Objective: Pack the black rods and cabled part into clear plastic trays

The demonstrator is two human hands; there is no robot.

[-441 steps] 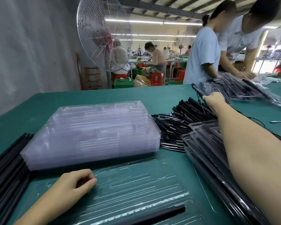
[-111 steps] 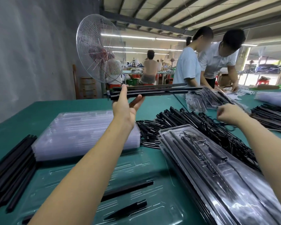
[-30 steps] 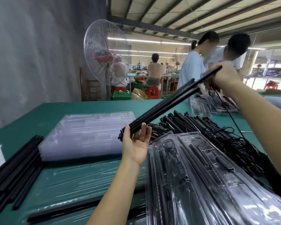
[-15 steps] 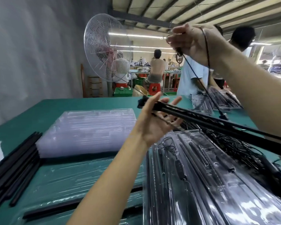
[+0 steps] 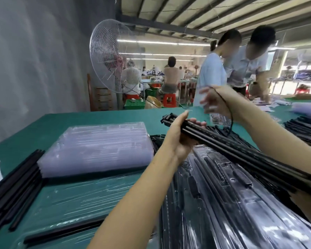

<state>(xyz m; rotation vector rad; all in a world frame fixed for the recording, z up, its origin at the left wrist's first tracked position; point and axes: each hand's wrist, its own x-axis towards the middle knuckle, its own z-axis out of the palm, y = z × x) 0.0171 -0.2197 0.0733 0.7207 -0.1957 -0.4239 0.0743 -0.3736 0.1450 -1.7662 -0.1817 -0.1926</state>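
My left hand (image 5: 180,139) grips a bundle of long black rods (image 5: 241,151) near its far end. The bundle slants down to the right over the filled clear trays (image 5: 223,209). My right hand (image 5: 214,101) is blurred, just beyond the rods' end, with its fingers spread to the left. A thin black cable (image 5: 230,114) lies across its back and hangs down to the bundle. An open clear tray (image 5: 83,198) lies in front of me with one black rod (image 5: 61,230) in it.
A stack of empty clear trays (image 5: 101,146) stands at centre left. Loose black rods (image 5: 13,187) lie along the left edge, with more at the far right (image 5: 305,130). Cabled parts (image 5: 221,131) are heaped behind. Two people (image 5: 241,69) work at the table's far side beside a fan (image 5: 111,56).
My right hand has dropped from high overhead to just above the rods' far end, the cable still on it. My left hand keeps its grip, and the bundle sits slightly lower.
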